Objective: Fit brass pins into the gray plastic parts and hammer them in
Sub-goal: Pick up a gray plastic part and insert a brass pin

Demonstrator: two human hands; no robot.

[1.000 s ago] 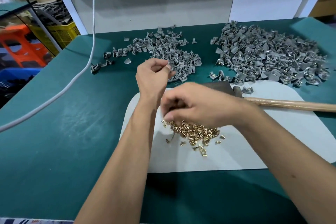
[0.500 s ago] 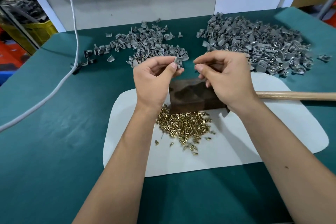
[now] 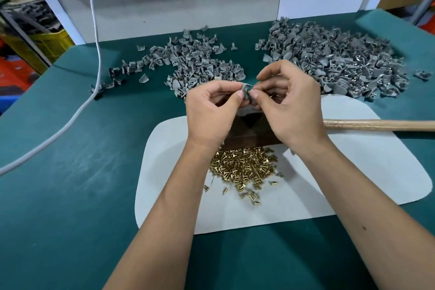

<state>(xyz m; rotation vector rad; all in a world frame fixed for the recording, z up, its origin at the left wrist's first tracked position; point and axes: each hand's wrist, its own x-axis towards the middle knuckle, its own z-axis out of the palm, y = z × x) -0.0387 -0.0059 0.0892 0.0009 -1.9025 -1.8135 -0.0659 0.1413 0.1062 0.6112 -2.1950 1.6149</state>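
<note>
Starting nearest, a loose heap of brass pins [image 3: 244, 172] is seen on the white mat [image 3: 353, 183] that is laid over the green tabletop [image 3: 58, 195]; no bin or tray is used, so the pins, like everything else, are kept in open piles. Just beyond the pins, a dark block [image 3: 247, 134] is partly hidden under the wrists, and a wooden hammer handle [image 3: 381, 125] is left lying untouched to the right.

Above the block, the two hands have been brought together since half a second ago, when they were held slightly apart. One gray plastic part [image 3: 246, 90] is now pinched by the left hand [image 3: 209, 113], while the fingers [image 3: 254, 94] of the right hand [image 3: 289, 106] are closed narrowly against it; a pin is presumably being pressed in, though it is too small to be made out. Fitting is judged under way, with hammering not yet begun.

Farther back, two heaps of gray parts are spread out: a smaller left pile [image 3: 193, 63] and a larger right pile [image 3: 341, 61]. A white cable [image 3: 94, 30] is draped at the left.
</note>
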